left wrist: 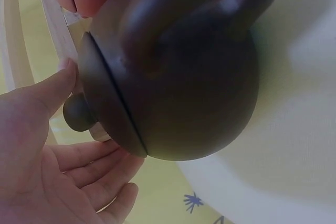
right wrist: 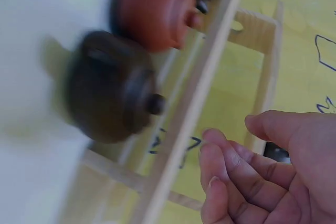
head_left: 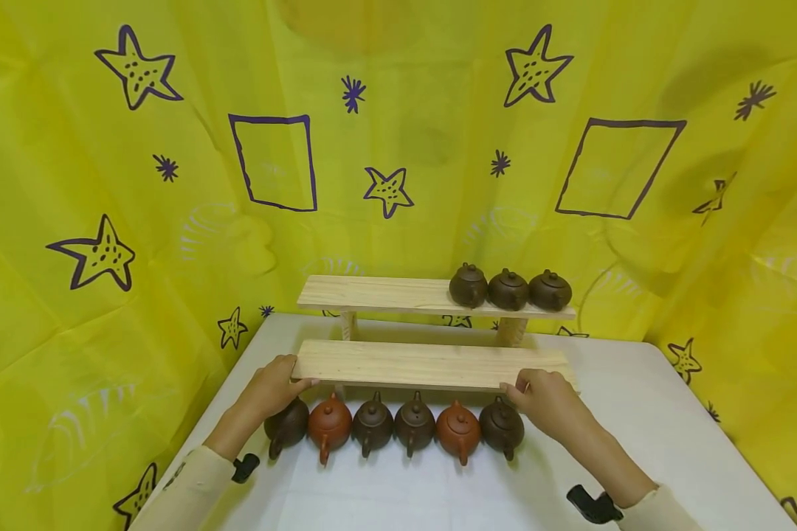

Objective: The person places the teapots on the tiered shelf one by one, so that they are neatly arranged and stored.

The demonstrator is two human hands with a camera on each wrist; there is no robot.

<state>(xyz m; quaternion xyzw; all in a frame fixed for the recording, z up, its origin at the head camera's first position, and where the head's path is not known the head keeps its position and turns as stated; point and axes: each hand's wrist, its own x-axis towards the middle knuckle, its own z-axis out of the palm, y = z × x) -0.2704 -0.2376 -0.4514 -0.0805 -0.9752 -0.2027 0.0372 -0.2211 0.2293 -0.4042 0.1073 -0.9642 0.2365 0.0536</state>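
Observation:
A two-tier wooden shelf [head_left: 432, 364] stands on the white table. My left hand [head_left: 275, 385] grips the left end of its lower board, thumb along the front edge and fingers round the end. In the left wrist view a dark brown teapot [left wrist: 184, 77] fills the middle, close in front of my left fingertips [left wrist: 139, 158]. My right hand [head_left: 546, 394] is at the lower board's right front edge. Its fingers [right wrist: 231, 169] curl loosely and hold nothing, a little apart from the board in the right wrist view. Below stands the rightmost dark teapot [head_left: 502, 426].
Several teapots line up before the shelf, two of them reddish, the left red one [head_left: 330, 422] and the right red one [head_left: 458, 429]. Three dark teapots, one at the middle [head_left: 508, 290], sit on the upper board's right side. A yellow patterned curtain [head_left: 412, 133] hangs behind.

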